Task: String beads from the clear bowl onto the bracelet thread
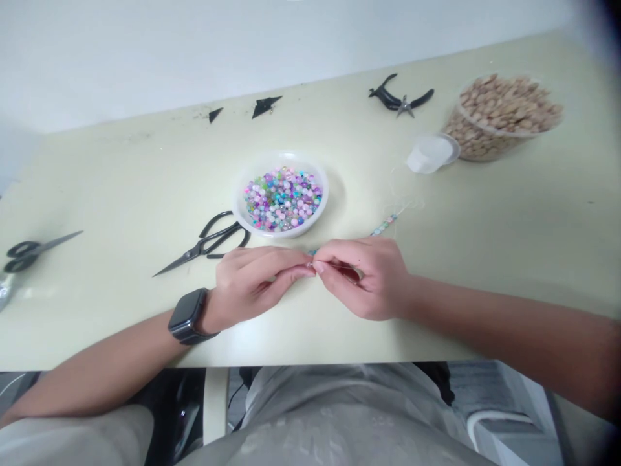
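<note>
My left hand (pixel 255 286) and my right hand (pixel 363 278) meet at the fingertips in front of me, pinching a thin beaded thread (pixel 384 226) with a small bead (pixel 309 264) at the pinch. The strand of small pale beads runs up and right from my right hand. Behind my left hand lies a pair of black-handled scissors (pixel 208 241). A white plastic bowl (pixel 286 157) of pink, blue and purple beads (pixel 283 199) stands just beyond my hands. A black smartwatch (pixel 189 316) sits on my left wrist.
A white thread roll (pixel 429 153) lies at the far right beside a clear tub of tan nuts (pixel 502 116). Black pliers (pixel 400 98), black triangular scraps (pixel 266 105) and a second pair of scissors (pixel 29 251) lie on the pale green table (pixel 121 181).
</note>
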A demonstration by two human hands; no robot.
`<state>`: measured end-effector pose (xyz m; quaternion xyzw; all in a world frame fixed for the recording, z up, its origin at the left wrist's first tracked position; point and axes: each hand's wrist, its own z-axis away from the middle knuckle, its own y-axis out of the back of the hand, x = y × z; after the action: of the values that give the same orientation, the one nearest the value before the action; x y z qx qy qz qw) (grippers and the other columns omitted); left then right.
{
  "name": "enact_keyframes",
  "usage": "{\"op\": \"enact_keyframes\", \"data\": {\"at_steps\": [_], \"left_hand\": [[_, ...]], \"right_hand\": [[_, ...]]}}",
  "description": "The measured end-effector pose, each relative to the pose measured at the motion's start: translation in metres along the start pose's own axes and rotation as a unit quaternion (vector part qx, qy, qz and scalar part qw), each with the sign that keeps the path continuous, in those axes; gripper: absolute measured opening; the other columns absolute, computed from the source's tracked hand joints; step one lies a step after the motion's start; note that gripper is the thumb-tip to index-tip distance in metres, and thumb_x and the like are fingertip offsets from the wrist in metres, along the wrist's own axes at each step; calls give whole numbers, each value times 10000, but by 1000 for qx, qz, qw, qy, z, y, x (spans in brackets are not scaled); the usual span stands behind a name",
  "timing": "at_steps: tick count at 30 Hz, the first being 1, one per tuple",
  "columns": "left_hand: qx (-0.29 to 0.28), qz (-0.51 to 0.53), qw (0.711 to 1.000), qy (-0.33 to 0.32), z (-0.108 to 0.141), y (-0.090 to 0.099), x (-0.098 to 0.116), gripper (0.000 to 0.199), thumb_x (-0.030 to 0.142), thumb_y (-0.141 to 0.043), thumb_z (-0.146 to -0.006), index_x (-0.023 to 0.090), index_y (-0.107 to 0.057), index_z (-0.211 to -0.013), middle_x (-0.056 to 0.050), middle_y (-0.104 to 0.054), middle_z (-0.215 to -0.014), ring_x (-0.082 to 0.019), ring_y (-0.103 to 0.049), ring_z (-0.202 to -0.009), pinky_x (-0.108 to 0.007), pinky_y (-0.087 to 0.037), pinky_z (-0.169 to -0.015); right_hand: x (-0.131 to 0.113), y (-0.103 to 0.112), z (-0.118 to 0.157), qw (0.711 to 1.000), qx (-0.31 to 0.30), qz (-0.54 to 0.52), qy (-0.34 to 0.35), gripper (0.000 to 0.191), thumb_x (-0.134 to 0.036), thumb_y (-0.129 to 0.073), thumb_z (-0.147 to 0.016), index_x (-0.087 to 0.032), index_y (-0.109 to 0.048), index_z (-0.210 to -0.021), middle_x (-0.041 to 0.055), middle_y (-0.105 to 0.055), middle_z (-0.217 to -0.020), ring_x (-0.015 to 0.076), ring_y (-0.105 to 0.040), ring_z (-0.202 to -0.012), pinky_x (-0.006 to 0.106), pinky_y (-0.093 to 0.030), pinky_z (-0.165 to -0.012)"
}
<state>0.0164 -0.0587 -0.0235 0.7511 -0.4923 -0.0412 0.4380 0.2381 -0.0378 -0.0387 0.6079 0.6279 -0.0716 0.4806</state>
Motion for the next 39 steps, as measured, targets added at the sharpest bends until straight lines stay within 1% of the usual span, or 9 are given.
{"op": "enact_keyframes", "data": {"at_steps": [8,13,19,27,34,39], "left_hand": [[-7,-13,1000,13,-3,3,3,127,152,-752,-921,177,-728,-1043,-34,-819,-952,-123,-776,-788,-207,-633,-711],[4,-17,1000,4,-3,2,2,147,128,-761,-907,169,-734,-1046,-35,-818,-958,-129,-784,-830,-205,-647,-752],[6,-23,1000,5,-3,2,1,175,125,-758,-908,190,-733,-1069,-32,-818,-979,-131,-784,-845,-222,-661,-757],[23,-19,1000,-5,-4,2,0,186,99,-796,-870,151,-741,-1040,-47,-816,-958,-126,-779,-846,-203,-638,-752],[20,-18,1000,-1,-4,2,0,197,112,-784,-883,180,-734,-1061,-31,-814,-959,-135,-779,-846,-221,-646,-736],[14,-15,1000,11,-3,3,1,196,137,-762,-908,219,-731,-1083,-21,-817,-968,-146,-784,-844,-247,-662,-731]], "right_hand": [[2,2,-1,1000,14,10,16,141,-116,-618,-944,-97,-719,-847,-60,-553,-587,23,-402,-514,166,-337,-523],[3,1,-2,999,16,22,24,130,-102,-630,-940,-97,-729,-856,-61,-569,-586,20,-411,-505,165,-331,-514],[4,1,-1,1000,-1,7,-2,161,-101,-603,-957,-116,-726,-854,-63,-611,-602,16,-469,-498,157,-361,-523],[2,2,-2,1000,-4,0,-19,170,-120,-594,-971,-127,-727,-865,-67,-613,-611,16,-464,-496,156,-355,-511],[2,3,-1,999,-7,12,-35,165,-142,-595,-973,-142,-727,-874,-61,-616,-600,28,-471,-493,161,-354,-513],[3,3,-1,999,-6,17,-31,159,-143,-600,-966,-142,-726,-870,-61,-613,-606,27,-445,-491,158,-343,-506]]}}
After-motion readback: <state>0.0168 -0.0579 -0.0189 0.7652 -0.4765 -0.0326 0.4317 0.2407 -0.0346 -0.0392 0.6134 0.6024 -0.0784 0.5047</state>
